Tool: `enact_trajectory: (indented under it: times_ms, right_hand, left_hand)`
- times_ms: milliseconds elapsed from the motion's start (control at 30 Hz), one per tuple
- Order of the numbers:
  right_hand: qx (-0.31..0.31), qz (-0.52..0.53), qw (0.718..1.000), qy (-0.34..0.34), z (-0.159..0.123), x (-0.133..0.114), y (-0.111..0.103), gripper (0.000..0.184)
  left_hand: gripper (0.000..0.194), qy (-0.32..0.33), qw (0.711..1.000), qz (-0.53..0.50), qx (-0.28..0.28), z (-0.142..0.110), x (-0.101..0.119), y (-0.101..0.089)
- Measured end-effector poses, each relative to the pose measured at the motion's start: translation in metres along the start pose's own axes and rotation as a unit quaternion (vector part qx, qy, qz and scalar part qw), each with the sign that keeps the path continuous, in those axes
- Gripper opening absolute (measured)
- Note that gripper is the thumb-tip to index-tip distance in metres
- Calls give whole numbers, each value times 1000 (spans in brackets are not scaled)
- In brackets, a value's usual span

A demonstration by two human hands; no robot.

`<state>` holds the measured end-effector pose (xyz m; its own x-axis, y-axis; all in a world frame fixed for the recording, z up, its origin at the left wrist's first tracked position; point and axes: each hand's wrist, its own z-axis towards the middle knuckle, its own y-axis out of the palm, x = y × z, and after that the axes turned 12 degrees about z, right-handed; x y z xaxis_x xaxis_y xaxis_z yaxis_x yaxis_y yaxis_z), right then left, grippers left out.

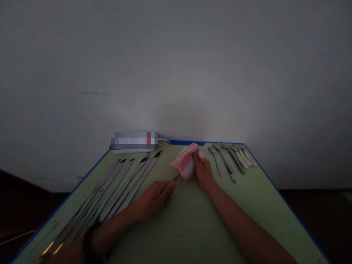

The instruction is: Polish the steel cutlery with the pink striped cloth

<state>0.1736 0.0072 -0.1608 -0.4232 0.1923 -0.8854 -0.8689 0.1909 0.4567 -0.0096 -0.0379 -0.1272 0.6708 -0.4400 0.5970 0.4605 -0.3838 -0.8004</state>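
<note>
My left hand (158,194) is closed around a thin metal piece of cutlery (176,177). Only a short stretch of it shows between the fist and the cloth, so I cannot tell which kind it is. A pink and white cloth (185,161) is bunched in my right hand (202,170), whose fingers pinch it. The cloth covers the far end of the cutlery. Both hands are over the middle of the green tabletop (192,216).
Several metal knives (118,179) lie in slanting rows on the left, partly behind my left forearm. Metal spoons (225,159) lie at the back right, beside pieces with pale handles (242,159). A blurred white box (134,143) with a cable stands at the back left, near the wall.
</note>
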Motion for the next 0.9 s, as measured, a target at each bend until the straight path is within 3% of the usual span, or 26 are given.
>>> enact_trajectory:
  times_ms: [167, 333, 633, 767, 900]
  right_hand:
    - [-5, -12, 1000, 21, -4, -3, 2, 40]
    - [-23, -30, 999, 35, -5, -7, 4, 36]
    - [-44, -25, 998, 37, -5, -6, 2, 29]
    - [-62, 68, 993, 79, -5, -9, 2, 25]
    - [-98, 193, 964, 157, -4, -14, 2, 41]
  left_hand:
    - [44, -10, 1000, 17, -19, -3, 8, -3]
    - [46, 6, 999, -26, -24, -3, 4, -2]
    - [48, -33, 995, -89, -18, -2, 0, 1]
    - [43, -16, 999, -29, -9, -2, 3, 0]
    - [47, -6, 1000, -2, -25, -4, 8, -3]
